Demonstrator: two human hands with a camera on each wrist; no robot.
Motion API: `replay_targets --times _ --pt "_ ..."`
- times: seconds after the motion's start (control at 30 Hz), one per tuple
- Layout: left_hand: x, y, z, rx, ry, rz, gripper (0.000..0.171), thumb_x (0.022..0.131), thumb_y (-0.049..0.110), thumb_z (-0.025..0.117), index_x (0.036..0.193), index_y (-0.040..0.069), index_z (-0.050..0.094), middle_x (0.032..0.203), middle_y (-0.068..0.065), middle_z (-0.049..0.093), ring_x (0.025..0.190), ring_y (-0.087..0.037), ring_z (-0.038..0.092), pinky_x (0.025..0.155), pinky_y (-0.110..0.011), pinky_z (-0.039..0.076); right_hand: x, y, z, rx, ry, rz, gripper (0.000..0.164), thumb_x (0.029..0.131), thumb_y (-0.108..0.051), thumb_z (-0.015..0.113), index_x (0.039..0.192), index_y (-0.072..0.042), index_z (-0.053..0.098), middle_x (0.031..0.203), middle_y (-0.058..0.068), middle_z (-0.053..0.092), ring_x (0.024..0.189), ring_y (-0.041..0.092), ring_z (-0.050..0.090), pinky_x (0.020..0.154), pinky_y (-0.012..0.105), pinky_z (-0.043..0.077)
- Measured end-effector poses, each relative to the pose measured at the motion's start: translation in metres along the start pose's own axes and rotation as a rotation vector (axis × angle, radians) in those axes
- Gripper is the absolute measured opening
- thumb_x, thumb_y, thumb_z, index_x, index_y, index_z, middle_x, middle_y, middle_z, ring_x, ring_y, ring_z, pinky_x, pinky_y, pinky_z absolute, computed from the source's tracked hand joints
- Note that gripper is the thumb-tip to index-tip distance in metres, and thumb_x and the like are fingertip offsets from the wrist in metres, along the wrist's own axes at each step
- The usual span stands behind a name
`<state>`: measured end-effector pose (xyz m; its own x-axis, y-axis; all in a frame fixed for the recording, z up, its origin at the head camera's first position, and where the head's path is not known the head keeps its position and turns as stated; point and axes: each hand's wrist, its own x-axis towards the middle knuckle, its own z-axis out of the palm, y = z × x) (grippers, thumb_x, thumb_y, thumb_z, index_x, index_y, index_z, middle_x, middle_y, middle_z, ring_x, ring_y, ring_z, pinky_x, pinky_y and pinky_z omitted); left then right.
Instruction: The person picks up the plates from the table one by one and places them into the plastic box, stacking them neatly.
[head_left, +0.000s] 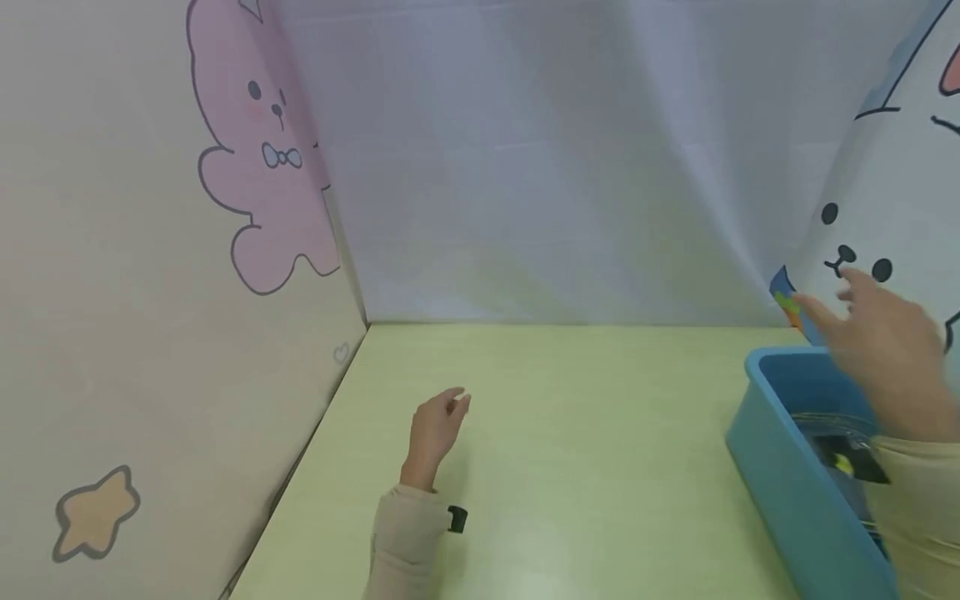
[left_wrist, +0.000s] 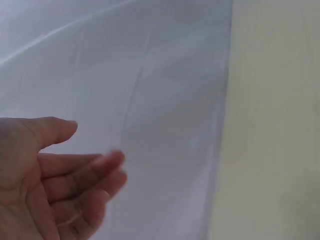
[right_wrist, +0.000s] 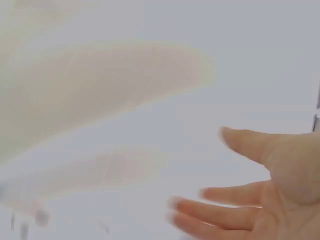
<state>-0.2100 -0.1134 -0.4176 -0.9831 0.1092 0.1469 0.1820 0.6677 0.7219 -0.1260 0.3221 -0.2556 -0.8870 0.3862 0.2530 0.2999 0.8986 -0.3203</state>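
My left hand (head_left: 437, 429) hovers over the middle of the pale green table (head_left: 570, 450), its fingers loosely bent. In the left wrist view nothing lies between the thumb and fingers of that hand (left_wrist: 65, 185). On the right, my right hand (head_left: 888, 350) is raised above a blue bin (head_left: 802, 508), blurred at its edges. The right wrist view shows this hand (right_wrist: 265, 190) with thumb and fingers spread apart and nothing in them. Inside the bin are a clear, shiny package (head_left: 832, 425) and something black and yellow (head_left: 843, 464), partly hidden by the right sleeve.
A whitish curtain (head_left: 525, 183) hangs along the table's back edge. The left wall (head_left: 135, 333) carries a pink bear print (head_left: 277, 208) and an orange star (head_left: 96, 512). A large white cartoon animal (head_left: 862, 192) is printed at the right, behind the bin.
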Motion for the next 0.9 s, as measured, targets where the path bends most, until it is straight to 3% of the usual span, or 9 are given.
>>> replay_targets --times 0.07,0.13,0.2,0.27,0.33,0.43,0.5,0.6,0.9 --pt "0.017 0.017 -0.006 0.143 0.035 0.051 0.047 0.095 0.033 0.049 0.132 0.004 0.046 0.123 -0.014 0.058 0.111 -0.031 0.055 0.086 -0.045 0.046 -0.005 -0.045 0.002 0.098 0.057 -0.102 0.073 0.097 -0.044 0.033 0.145 0.003 0.004 0.146 0.032 0.015 0.127 0.053 0.023 0.101 0.064 0.019" --pt "0.036 0.033 -0.007 0.244 0.06 0.091 0.056 0.095 0.037 0.047 0.14 0.006 0.035 0.141 -0.015 0.041 0.13 -0.034 0.037 0.098 -0.051 0.037 -0.005 -0.075 0.024 0.181 0.128 -0.218 0.067 0.098 -0.037 0.036 0.146 0.0 0.007 0.15 0.028 0.007 0.133 0.05 0.015 0.104 0.063 0.013" --pt "0.055 0.045 -0.005 0.301 0.087 0.125 0.06 0.095 0.039 0.045 0.144 0.009 0.028 0.149 -0.013 0.029 0.137 -0.033 0.025 0.103 -0.053 0.031 -0.001 -0.092 0.057 0.216 0.127 -0.269 0.064 0.099 -0.033 0.037 0.147 -0.003 0.007 0.152 0.022 0.001 0.137 0.046 0.007 0.106 0.062 0.007" --pt "0.071 0.053 0.001 0.369 0.102 0.143 0.062 0.096 0.041 0.042 0.146 0.011 0.022 0.152 -0.009 0.021 0.141 -0.03 0.018 0.105 -0.054 0.026 0.005 -0.098 0.096 0.209 0.099 -0.316 0.061 0.099 -0.031 0.038 0.146 -0.003 0.012 0.153 0.021 0.004 0.138 0.044 0.008 0.104 0.065 0.008" --pt "0.081 0.056 0.009 0.449 0.084 0.147 0.064 0.096 0.043 0.041 0.147 0.013 0.017 0.154 -0.007 0.017 0.142 -0.028 0.014 0.108 -0.054 0.021 0.007 -0.096 0.134 0.161 0.008 -0.326 0.061 0.099 -0.034 0.035 0.146 -0.003 0.012 0.153 0.021 0.004 0.138 0.043 0.006 0.103 0.067 0.008" --pt "0.081 0.051 0.027 0.555 -0.026 0.133 0.066 0.097 0.044 0.038 0.148 0.013 0.011 0.156 -0.004 0.009 0.143 -0.027 0.008 0.109 -0.056 0.013 0.001 -0.081 0.178 0.08 -0.119 -0.301 0.063 0.099 -0.038 0.036 0.145 -0.002 0.015 0.151 0.023 0.009 0.138 0.044 0.006 0.1 0.07 0.008" --pt "0.075 0.044 0.04 0.601 -0.111 0.124 0.067 0.097 0.045 0.036 0.148 0.014 0.008 0.156 -0.004 0.006 0.143 -0.027 0.005 0.11 -0.057 0.01 -0.006 -0.07 0.196 0.04 -0.199 -0.263 0.065 0.098 -0.041 0.035 0.145 -0.001 0.014 0.151 0.024 0.009 0.137 0.046 0.004 0.1 0.07 0.005" --pt "0.066 0.032 0.056 0.591 -0.181 0.103 0.066 0.096 0.047 0.035 0.148 0.015 0.01 0.156 -0.004 0.006 0.143 -0.028 0.004 0.109 -0.059 0.008 -0.015 -0.059 0.207 0.03 -0.267 -0.218 0.069 0.097 -0.045 0.034 0.145 0.001 0.015 0.15 0.026 0.008 0.137 0.047 0.001 0.1 0.07 0.002" --pt "0.062 0.018 0.067 0.526 -0.177 0.041 0.064 0.095 0.051 0.035 0.147 0.019 0.017 0.155 -0.004 0.012 0.143 -0.029 0.008 0.109 -0.059 0.009 -0.023 -0.054 0.202 0.021 -0.269 -0.172 0.07 0.097 -0.049 0.031 0.146 -0.002 0.012 0.149 0.029 0.003 0.136 0.048 -0.001 0.098 0.072 -0.001"
